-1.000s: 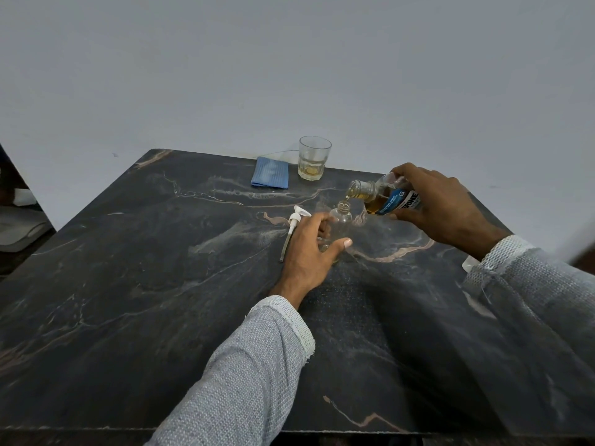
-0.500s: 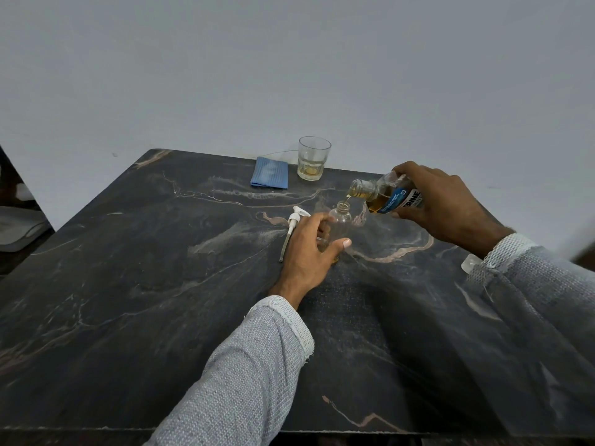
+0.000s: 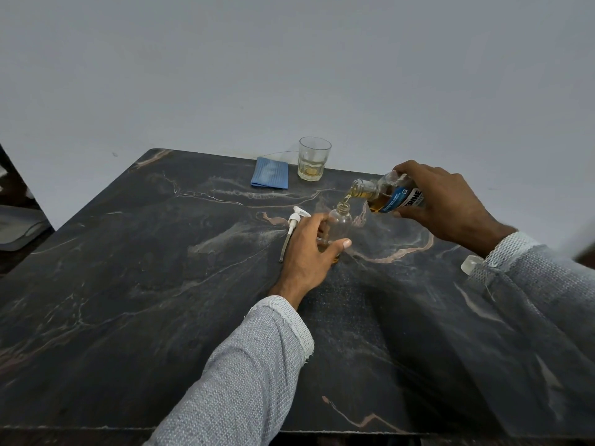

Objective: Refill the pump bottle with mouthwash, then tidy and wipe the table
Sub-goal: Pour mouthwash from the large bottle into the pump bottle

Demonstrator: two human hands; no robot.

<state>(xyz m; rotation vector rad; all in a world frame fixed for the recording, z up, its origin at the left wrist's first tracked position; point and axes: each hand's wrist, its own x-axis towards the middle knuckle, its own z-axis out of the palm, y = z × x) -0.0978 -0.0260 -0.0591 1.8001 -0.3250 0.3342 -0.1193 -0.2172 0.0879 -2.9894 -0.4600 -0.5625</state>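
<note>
A small clear pump bottle (image 3: 341, 220) stands upright on the dark marble table (image 3: 161, 300), its neck uncapped. My left hand (image 3: 309, 252) grips its lower body. My right hand (image 3: 441, 204) holds a mouthwash bottle (image 3: 386, 194) with a blue label, tilted with its mouth just above the small bottle's neck. A thin amber stream runs from one into the other. The white pump head (image 3: 294, 220) with its tube lies flat on the table just left of my left hand.
A folded blue cloth (image 3: 269, 177) lies at the table's far edge, with a glass (image 3: 313, 159) holding a little yellowish liquid beside it. A clear cap (image 3: 470, 264) sits by my right sleeve. A grey wall rises behind the table.
Both hands keep their grips. The mouthwash bottle has stayed tilted over the pump bottle's neck and the liquid keeps flowing.
</note>
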